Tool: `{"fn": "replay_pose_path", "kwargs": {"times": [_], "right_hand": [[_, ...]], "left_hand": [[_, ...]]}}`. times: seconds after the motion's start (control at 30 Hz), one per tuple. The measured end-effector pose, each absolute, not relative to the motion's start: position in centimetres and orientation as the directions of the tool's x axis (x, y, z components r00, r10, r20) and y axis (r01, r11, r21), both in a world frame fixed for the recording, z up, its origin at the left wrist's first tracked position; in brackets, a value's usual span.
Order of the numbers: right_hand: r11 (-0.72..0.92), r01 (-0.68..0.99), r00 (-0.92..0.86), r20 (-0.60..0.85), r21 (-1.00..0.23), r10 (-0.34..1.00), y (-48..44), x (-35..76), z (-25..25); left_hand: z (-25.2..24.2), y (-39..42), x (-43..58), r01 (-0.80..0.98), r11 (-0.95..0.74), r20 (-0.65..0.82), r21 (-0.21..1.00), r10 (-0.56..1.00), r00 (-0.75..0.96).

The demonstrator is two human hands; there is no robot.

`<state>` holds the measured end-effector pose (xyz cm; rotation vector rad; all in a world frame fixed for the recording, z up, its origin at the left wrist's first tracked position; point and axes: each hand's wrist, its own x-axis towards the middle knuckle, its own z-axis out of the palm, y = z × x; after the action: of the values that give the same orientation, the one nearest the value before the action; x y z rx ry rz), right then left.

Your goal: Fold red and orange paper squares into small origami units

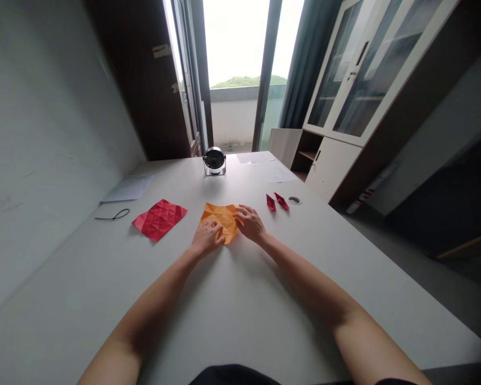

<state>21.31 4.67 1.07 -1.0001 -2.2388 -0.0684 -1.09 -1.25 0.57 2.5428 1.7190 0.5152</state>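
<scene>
A creased sheet of orange origami paper (224, 214) lies on the white table in front of me, its surface crossed by fold lines. My left hand (207, 237) rests on its lower left part, fingers bent and thumb held apart. Along the right edge, my right hand (249, 221) touches the sheet with its fingers spread. Parts of the paper are hidden beneath both hands. To the left lies a creased red sheet of paper (159, 220), unfolded. Two small folded red paper pieces (270, 202) sit on the right.
Farther back on the table (240, 299) stands a round, dark-faced device on a silver stand (215, 161). A black cable tie (113, 215) and white papers (127, 188) lie at the left. A round cable hole (294, 200) is at the right, near a cabinet (336, 166).
</scene>
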Motion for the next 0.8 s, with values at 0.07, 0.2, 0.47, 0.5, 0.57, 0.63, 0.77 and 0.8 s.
{"fn": "replay_pose_path", "kwargs": {"times": [0.07,0.2,0.47,0.5,0.57,0.63,0.77,0.8], "right_hand": [[0.753,0.623,-0.534,0.586,-0.215,0.609,4.4,21.2,1.8],[0.772,0.571,-0.598,0.504,-0.277,0.623,3.8,20.7,2.3],[0.622,0.757,-0.553,0.31,-0.2,0.773,3.4,20.0,0.7],[0.623,0.758,-0.55,0.322,-0.194,0.77,3.4,20.0,0.5],[0.658,0.73,-0.576,0.352,-0.183,0.737,3.3,19.7,0.2],[0.719,0.673,-0.641,0.349,-0.173,0.684,3.2,19.4,-0.1],[0.738,0.646,-0.696,0.249,-0.194,0.674,3.6,19.7,-0.7],[0.721,0.663,-0.683,0.229,-0.202,0.693,3.9,20.0,-0.8]], "left_hand": [[1.0,-1.5,-0.8,0.888,-0.412,0.263,0.203,0.897,0.356],[1.3,-1.2,-1.2,0.872,-0.427,0.254,0.241,0.895,0.368],[-0.6,0.1,-2.8,0.866,-0.417,0.273,0.277,0.898,0.345],[-0.9,0.3,-3.0,0.868,-0.408,0.25,0.284,0.905,0.344],[-1.5,0.6,-3.3,0.88,-0.38,0.191,0.284,0.922,0.336],[-1.9,0.9,-3.5,0.894,-0.353,0.14,0.275,0.935,0.326],[-2.0,0.8,-3.6,0.906,-0.331,0.08,0.264,0.944,0.321],[-1.9,0.8,-3.6,0.908,-0.327,0.076,0.26,0.945,0.319]]}}
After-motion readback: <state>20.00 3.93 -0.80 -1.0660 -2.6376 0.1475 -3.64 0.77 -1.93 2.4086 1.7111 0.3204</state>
